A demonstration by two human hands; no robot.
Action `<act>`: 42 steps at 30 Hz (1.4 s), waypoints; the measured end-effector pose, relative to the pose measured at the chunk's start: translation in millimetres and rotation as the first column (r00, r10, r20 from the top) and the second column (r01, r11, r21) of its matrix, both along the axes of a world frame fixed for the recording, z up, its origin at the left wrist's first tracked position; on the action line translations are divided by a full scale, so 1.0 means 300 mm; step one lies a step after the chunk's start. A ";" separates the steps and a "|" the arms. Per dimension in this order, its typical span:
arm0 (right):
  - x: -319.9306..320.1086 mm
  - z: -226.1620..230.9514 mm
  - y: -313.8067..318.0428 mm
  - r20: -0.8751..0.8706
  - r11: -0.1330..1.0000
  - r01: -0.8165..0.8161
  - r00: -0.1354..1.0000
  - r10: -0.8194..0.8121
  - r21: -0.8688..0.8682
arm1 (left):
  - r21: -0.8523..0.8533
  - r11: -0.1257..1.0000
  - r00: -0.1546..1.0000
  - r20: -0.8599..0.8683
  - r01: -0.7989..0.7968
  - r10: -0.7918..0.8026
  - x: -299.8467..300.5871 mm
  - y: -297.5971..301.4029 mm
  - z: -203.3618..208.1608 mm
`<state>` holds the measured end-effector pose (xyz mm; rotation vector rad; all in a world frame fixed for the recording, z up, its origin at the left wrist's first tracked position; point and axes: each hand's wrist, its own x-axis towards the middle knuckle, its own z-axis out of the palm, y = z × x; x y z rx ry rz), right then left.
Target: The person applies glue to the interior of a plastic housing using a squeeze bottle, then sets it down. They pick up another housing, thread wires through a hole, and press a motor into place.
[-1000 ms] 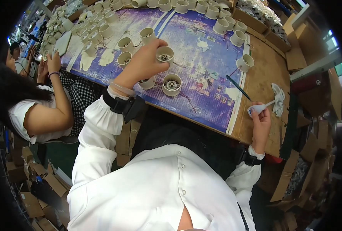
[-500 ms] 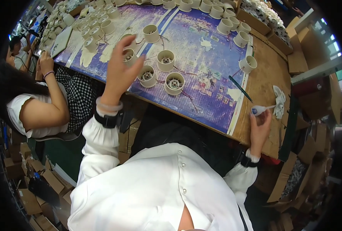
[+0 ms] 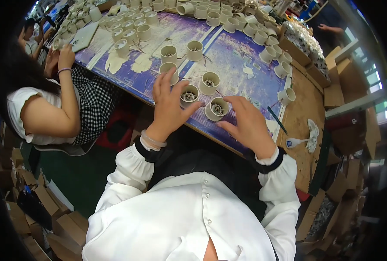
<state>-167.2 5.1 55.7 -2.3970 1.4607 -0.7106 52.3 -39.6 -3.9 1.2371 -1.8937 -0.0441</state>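
My left hand (image 3: pixel 169 104) is open, its fingers and thumb spread beside a cream cylindrical cup (image 3: pixel 189 95) with a wired part inside. Next to a similar cup (image 3: pixel 217 108) at the table's near edge, my right hand (image 3: pixel 247 124) curves with fingers and thumb apart. Its fingertips come close to that cup's right side; whether they touch it I cannot tell. Just behind stands another cup (image 3: pixel 209 83). A further cup (image 3: pixel 168 73) is partly hidden by my left fingers. To the right lies a small white squeeze bottle (image 3: pixel 292 142) with a long thin nozzle.
A dark green pen-like stick (image 3: pixel 277 119) and a crumpled white cloth (image 3: pixel 312 135) lie on the table's right side. Many more cups (image 3: pixel 213 18) crowd the far edge. On the left sits a co-worker (image 3: pixel 50 108). Cardboard boxes (image 3: pixel 332 213) stand around the table.
My right hand has let go of the squeeze bottle, which now lies on the table, and has moved left to the near cup. My left hand has come lower and rightward toward the cups.
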 end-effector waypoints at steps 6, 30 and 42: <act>0.058 -0.049 -0.073 -0.048 0.988 0.013 0.999 -0.005 0.152 | -0.022 1.000 1.000 0.018 -0.001 0.002 0.035 -0.010 -0.022; 0.197 -0.063 -0.424 -0.297 0.984 0.164 0.945 -0.136 0.070 | 0.035 0.991 0.990 -0.045 0.132 -0.130 0.113 -0.090 0.033; 0.228 -0.077 -0.590 -0.330 0.983 0.172 0.934 -0.140 0.067 | 0.058 0.979 0.980 0.011 0.196 -0.197 0.271 -0.309 -0.037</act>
